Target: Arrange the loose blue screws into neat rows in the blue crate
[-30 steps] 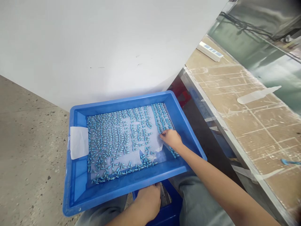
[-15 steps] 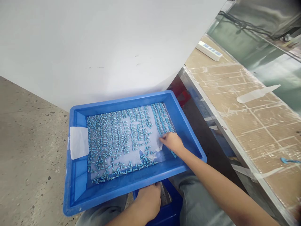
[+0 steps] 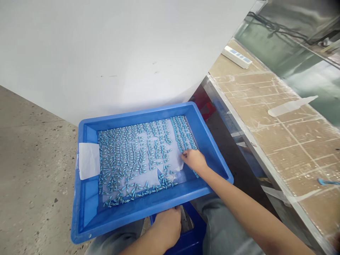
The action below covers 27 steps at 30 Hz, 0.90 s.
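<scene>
A shallow blue plastic tray holds many small blue pin-like pieces with metallic tips, in rows over a pale sheet. My right hand is inside the tray, at the rows of pieces on the right side. Its thumb and fingers are pinched together, and what lies between them is too small or hidden to make out. Below the tray's near edge, my left hand is closed in a fist; whatever is in it is out of sight. Loose pieces lie jumbled along the near side.
A white paper hangs over the tray's left rim. Behind the tray rises a white panel. To the right runs a cardboard-covered bench with a power strip and a blue item. Under the tray is a dark blue support.
My right hand has shifted very slightly right, its pinched fingertips now closer to the right-hand rows. My left hand and the tray stay in place.
</scene>
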Each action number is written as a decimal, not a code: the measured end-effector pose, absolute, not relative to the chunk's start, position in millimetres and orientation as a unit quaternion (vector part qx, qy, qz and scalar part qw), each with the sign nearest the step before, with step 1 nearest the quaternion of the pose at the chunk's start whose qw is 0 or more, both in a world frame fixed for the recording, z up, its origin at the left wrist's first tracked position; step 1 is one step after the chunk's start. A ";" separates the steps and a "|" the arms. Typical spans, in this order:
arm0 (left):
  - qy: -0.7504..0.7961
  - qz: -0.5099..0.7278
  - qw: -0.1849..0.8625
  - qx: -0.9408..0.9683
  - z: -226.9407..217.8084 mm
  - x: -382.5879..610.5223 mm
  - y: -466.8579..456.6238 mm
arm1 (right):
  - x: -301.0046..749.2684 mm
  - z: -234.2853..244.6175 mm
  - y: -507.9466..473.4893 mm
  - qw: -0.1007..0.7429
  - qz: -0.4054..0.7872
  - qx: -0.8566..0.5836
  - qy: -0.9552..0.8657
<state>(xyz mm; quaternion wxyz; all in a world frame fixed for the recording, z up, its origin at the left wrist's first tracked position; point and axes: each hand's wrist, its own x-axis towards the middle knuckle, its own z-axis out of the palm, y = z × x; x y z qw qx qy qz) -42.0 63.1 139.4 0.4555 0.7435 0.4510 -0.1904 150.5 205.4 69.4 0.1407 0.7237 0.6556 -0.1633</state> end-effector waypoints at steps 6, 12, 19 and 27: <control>0.451 -0.189 0.457 0.743 139.6 -42.3 61.5 | 151.5 69.8 206.6 0.147 -0.156 0.725 0.655; 0.449 -0.191 0.465 0.739 137.1 -43.3 59.9 | 142.8 83.3 196.0 0.136 -0.178 0.716 0.661; 0.445 -0.185 0.460 0.746 135.8 -42.8 59.9 | 109.6 79.9 172.7 0.163 -0.257 0.659 0.688; 0.445 -0.188 0.463 0.743 143.4 -43.1 64.2 | 93.7 73.2 170.9 0.206 -0.251 0.652 0.685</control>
